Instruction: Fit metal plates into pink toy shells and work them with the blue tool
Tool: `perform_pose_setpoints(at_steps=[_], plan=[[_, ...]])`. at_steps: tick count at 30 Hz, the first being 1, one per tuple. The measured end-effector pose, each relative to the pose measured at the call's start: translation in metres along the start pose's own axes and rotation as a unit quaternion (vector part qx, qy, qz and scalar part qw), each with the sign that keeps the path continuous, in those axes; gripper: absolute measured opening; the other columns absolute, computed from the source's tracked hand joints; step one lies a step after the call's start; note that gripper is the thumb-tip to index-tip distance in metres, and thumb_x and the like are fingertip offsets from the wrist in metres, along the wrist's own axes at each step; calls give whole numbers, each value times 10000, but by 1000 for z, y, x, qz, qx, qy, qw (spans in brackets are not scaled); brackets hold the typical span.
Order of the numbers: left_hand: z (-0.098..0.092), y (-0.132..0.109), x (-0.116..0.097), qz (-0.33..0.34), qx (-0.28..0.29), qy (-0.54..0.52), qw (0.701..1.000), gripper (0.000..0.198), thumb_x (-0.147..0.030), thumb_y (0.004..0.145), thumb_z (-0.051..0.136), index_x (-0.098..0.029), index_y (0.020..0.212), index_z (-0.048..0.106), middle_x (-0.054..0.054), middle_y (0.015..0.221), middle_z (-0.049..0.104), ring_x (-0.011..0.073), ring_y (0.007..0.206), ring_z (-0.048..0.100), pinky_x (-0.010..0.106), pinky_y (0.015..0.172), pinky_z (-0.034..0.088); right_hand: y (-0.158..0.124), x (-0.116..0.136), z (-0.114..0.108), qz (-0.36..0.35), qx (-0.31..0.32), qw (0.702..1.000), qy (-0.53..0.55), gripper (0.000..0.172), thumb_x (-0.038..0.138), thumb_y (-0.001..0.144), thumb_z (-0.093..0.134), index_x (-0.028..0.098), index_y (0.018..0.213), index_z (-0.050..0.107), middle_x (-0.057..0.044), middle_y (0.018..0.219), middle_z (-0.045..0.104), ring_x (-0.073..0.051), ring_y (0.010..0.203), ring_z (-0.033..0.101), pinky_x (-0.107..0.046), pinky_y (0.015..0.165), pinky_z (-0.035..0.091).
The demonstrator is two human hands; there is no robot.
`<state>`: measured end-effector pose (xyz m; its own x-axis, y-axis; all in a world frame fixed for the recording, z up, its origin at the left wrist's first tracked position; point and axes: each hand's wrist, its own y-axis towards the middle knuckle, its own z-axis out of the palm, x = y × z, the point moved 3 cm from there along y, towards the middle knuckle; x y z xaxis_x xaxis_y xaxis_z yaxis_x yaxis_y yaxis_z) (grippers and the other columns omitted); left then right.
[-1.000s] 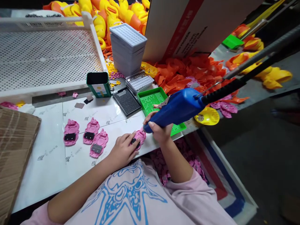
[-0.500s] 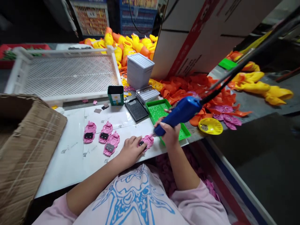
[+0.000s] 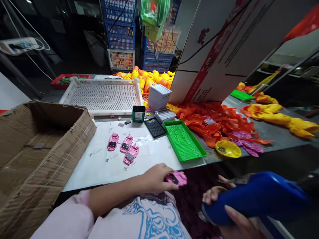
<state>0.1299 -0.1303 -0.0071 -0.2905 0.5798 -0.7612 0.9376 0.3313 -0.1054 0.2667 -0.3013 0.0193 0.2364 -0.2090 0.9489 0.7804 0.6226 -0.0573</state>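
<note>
My left hand (image 3: 156, 177) grips a pink plastic toy part (image 3: 176, 178) with a dark insert, held just off the front edge of the white table (image 3: 94, 166). My right hand (image 3: 231, 215) is wrapped round a blue electric screwdriver (image 3: 256, 197), low at the right, off the table. Three more pink parts (image 3: 123, 147) with dark inserts lie in a cluster on the table ahead of my left hand.
An open cardboard box (image 3: 37, 149) stands at the left. A green tray (image 3: 184, 141), a black tray (image 3: 155, 127), a small green tin (image 3: 138, 114), grey tray stacks (image 3: 159, 96) and a white perforated crate (image 3: 104, 96) lie beyond. Orange parts (image 3: 214, 122), a yellow dish (image 3: 228, 148) and a tall carton (image 3: 224, 49) are right.
My left hand lifted the pink part off the table toward me. My right hand drew the blue screwdriver back and down to the right. The view tilted up.
</note>
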Motion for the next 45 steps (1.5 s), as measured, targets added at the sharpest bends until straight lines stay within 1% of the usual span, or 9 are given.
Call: perform_pose_setpoints(at_steps=[3,6,10,13,18,22,29,39,45], plan=[[31,25,-24,38,174,-99,979,940,-529,782,720,-94,1504,304,204,1481,438,326,1338,467,417,1090,411,-1,-3,-20,-37,34,999,6,498,378,624,718,307,1108,622,1,596,573,-210,490,571,-403,467,529],[34,21,-34,145,244,-100,954,751,-466,854,660,-75,1448,417,181,1531,369,301,1440,319,408,1170,314,3,-6,-23,-31,44,999,5,530,379,598,753,304,1108,630,-1,593,590,-206,475,571,-405,473,520],[-24,-16,1,148,47,-70,985,406,-389,921,576,-206,1281,618,104,1293,639,209,1205,597,346,1070,447,8,-1,2,10,13,1000,8,536,335,581,782,271,1090,630,2,626,606,-204,535,598,-384,527,515],[-80,-45,54,52,-136,119,982,467,-457,897,578,-176,1268,619,152,1335,599,298,1296,512,506,1108,396,22,4,26,2,-3,1000,2,535,307,582,789,238,1084,617,7,636,626,-193,535,603,-349,519,504],[-122,-59,130,-164,-180,352,904,780,-567,782,654,-125,1405,497,224,1518,369,499,1426,223,727,1108,184,63,6,52,-3,4,1000,11,497,309,544,812,193,980,604,19,604,629,-168,481,594,-304,470,480],[-114,-52,150,-169,-140,374,901,663,-512,869,518,-170,1435,466,196,1537,351,469,1428,249,722,1092,198,92,13,59,-37,-39,998,18,325,304,528,800,177,750,599,21,592,629,-147,468,593,-289,473,489],[-74,-30,128,7,-137,396,908,571,-418,917,477,-231,1454,427,186,1504,412,415,1380,363,622,1043,314,126,26,56,-123,-102,987,30,199,263,592,752,196,683,588,29,614,623,-132,498,586,-289,495,498],[-37,42,91,107,-94,355,924,526,-410,930,484,-195,1410,485,199,1458,470,444,1347,398,615,1032,289,172,-10,70,-115,-85,990,-6,248,358,612,758,193,646,576,41,568,554,-118,510,537,-290,527,474],[-34,48,88,156,-93,362,914,581,-382,915,535,-197,1454,419,180,1484,445,400,1390,362,548,1062,275,190,-22,80,-112,-107,988,-16,309,366,556,764,211,678,525,44,590,551,-121,519,502,-312,555,465]])
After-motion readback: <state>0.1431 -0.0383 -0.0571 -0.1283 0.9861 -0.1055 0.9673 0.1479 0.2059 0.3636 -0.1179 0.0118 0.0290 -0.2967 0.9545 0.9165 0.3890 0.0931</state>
